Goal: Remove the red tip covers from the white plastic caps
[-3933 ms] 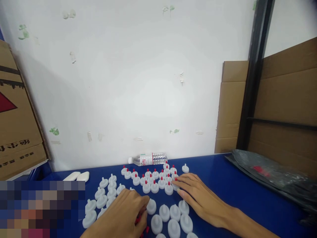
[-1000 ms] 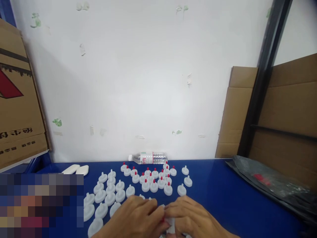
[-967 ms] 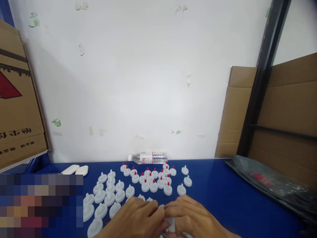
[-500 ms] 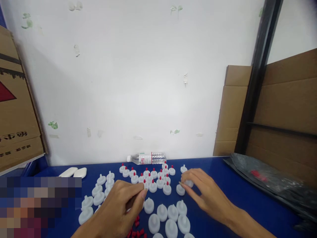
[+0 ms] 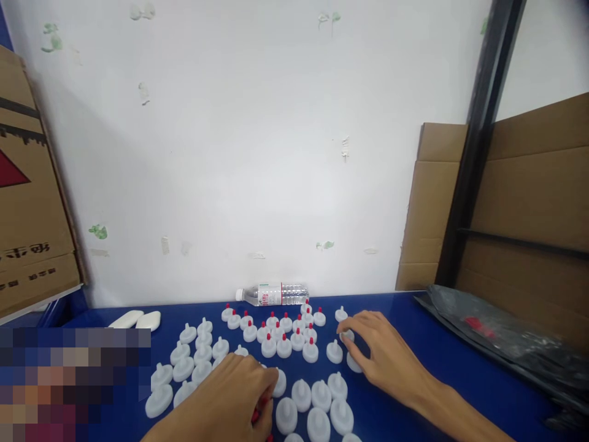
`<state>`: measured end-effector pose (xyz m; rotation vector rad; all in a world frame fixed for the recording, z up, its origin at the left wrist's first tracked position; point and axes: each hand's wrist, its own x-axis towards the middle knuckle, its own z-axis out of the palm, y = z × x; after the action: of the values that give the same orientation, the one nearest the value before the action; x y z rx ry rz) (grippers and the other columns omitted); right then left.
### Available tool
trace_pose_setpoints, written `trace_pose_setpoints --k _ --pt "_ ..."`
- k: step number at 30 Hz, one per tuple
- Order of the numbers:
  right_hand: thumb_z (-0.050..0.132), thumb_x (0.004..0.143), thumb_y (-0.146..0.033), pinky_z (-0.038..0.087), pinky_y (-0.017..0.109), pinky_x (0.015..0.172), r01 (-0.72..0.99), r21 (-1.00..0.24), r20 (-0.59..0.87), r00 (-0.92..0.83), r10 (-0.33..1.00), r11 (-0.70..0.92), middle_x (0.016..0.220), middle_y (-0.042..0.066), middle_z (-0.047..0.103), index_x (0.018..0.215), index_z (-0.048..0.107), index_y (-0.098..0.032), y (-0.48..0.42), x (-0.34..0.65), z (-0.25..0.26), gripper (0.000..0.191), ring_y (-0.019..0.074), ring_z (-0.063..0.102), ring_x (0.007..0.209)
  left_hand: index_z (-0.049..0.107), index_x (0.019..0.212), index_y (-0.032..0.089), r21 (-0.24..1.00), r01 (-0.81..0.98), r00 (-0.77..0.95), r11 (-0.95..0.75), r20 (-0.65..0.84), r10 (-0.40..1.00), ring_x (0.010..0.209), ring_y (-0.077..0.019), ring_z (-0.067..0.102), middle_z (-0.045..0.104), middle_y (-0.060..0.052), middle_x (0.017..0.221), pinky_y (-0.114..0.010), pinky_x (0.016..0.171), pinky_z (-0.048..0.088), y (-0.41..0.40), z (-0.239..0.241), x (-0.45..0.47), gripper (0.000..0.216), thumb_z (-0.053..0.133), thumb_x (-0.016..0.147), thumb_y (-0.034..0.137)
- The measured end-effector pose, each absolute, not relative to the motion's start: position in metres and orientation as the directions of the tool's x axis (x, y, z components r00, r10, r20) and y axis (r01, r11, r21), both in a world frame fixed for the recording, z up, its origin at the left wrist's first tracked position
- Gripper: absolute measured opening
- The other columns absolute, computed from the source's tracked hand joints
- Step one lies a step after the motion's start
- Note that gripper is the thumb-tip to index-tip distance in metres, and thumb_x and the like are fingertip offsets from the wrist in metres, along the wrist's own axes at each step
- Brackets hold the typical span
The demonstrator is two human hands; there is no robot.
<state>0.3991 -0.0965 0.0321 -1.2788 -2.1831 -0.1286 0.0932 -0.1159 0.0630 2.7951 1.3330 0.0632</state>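
White round plastic caps with short nozzles (image 5: 301, 398), light stuff under careful fingers

And we're in close at the blue surface (image 5: 437, 344)! Bare-nozzled caps stand at left, at right and in front; a cluster of red-tipped white plastic caps (image 5: 310, 351) sits in the middle. Look at the right hand (image 5: 384, 353): thumb and forefinger part-open in a curve, bracketing one bare cap (image 5: 350, 336), though whether they grip it I can't tell. Over on the left, the left hand (image 5: 232, 390) curls nearly closed over small red plastic tips (image 5: 256, 416); no telling whether any are pinched.

My call on handling: these caps look light, fairly stiff, hardly fragile, probably a touch slick. Best hold? The broad rim, thumb opposite fingers; the thin nozzle looks easier to tip by. Those red tips are surely fiddly: fingertips only.
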Motion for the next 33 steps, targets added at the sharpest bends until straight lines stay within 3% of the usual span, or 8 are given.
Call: trace_pose_setpoints --k 7,11,16,19,24,27,30,33 --pt "0.046 0.110 -0.042 0.036 0.056 0.120 0.724 -0.216 0.391 -0.551 0.737 0.655 0.148 0.006 0.062 0.141 0.063 -0.032 -0.115 0.378 0.033 0.037 0.0305 0.051 0.141 0.061 0.081 0.022 -0.025 0.782 0.623 -0.623 0.064 0.780 0.076 -0.0292 0.068 0.072 -0.009 0.083 -0.036 0.065 0.039 -0.115 0.060 0.095 0.024 0.042 0.096 0.019" --pt "0.038 0.112 -0.041 0.029 0.061 0.123 0.741 -0.240 0.299 -0.558 0.774 0.627 0.153 0.006 0.058 0.151 0.055 -0.030 -0.112 0.366 0.021 0.044 0.0315 0.045 0.148 0.062 0.088 0.023 -0.046 0.769 0.639 -0.638 0.076 0.765 0.076 -0.0297 0.069 0.073 -0.009 0.085 -0.038 0.068 0.040 -0.113 0.059 0.099 0.028 0.037 0.100 0.019" --pt "0.041 0.112 -0.035 0.030 0.056 0.124 0.708 -0.222 0.394 -0.564 0.726 0.671 0.143 0.006 0.067 0.144 0.062 -0.027 -0.107 0.368 0.026 0.039 0.0283 0.053 0.142 0.058 0.091 0.024 -0.068 0.737 0.672 -0.673 0.191 0.716 0.070 -0.0269 0.067 0.074 -0.006 0.083 -0.037 0.065 0.037 -0.110 0.052 0.100 0.027 0.034 0.102 0.019" --pt "0.050 0.108 -0.029 0.044 0.048 0.114 0.671 -0.206 0.495 -0.556 0.668 0.712 0.126 0.006 0.074 0.121 0.070 -0.026 -0.113 0.367 0.037 0.024 0.0253 0.065 0.124 0.055 0.095 0.023 -0.036 0.738 0.658 -0.674 0.264 0.705 0.065 -0.0234 0.066 0.073 -0.004 0.081 -0.036 0.063 0.036 -0.114 0.053 0.102 0.030 0.027 0.107 0.021" --pt "0.058 0.103 -0.020 0.053 0.031 0.098 0.519 -0.155 0.629 -0.604 0.490 0.840 0.114 0.004 0.075 0.119 0.058 -0.025 -0.132 0.354 0.037 0.017 0.0186 0.072 0.104 0.052 0.111 0.025 -0.032 0.730 0.662 -0.683 0.282 0.695 0.073 -0.0232 0.070 0.076 -0.003 0.098 -0.034 0.066 0.040 -0.124 0.046 0.109 0.013 0.042 0.108 0.032" --pt "0.060 0.104 -0.024 0.054 0.026 0.092 0.417 -0.153 0.667 -0.625 0.405 0.896 0.104 0.001 0.077 0.112 0.055 -0.026 -0.136 0.347 0.031 0.009 0.0157 0.074 0.097 0.054 0.105 0.026 -0.095 0.697 0.710 -0.711 0.235 0.664 0.076 -0.0241 0.072 0.075 -0.002 0.100 -0.033 0.065 0.041 -0.125 0.038 0.117 0.010 0.054 0.105 0.036" --pt "0.063 0.103 -0.023 0.053 0.026 0.091 0.376 -0.175 0.658 -0.643 0.393 0.910 0.102 0.001 0.078 0.110 0.055 -0.026 -0.137 0.344 0.029 0.012 0.0151 0.074 0.099 0.055 0.093 0.025 -0.144 0.653 0.757 -0.744 0.102 0.645 0.073 -0.0231 0.072 0.075 -0.002 0.096 -0.033 0.057 0.033 -0.122 0.036 0.124 0.013 0.050 0.104 0.020" --pt "0.063 0.102 -0.022 0.053 0.025 0.091 0.356 -0.132 0.643 -0.679 0.353 0.925 0.107 0.002 0.078 0.110 0.056 -0.026 -0.135 0.346 0.032 0.012 0.0136 0.074 0.102 0.054 0.086 0.024 -0.001 0.625 0.779 -0.781 0.061 0.624 0.066 -0.0194 0.069 0.073 0.000 0.084 -0.033 0.054 0.032 -0.119 0.040 0.122 0.022 0.043 0.104 0.019"
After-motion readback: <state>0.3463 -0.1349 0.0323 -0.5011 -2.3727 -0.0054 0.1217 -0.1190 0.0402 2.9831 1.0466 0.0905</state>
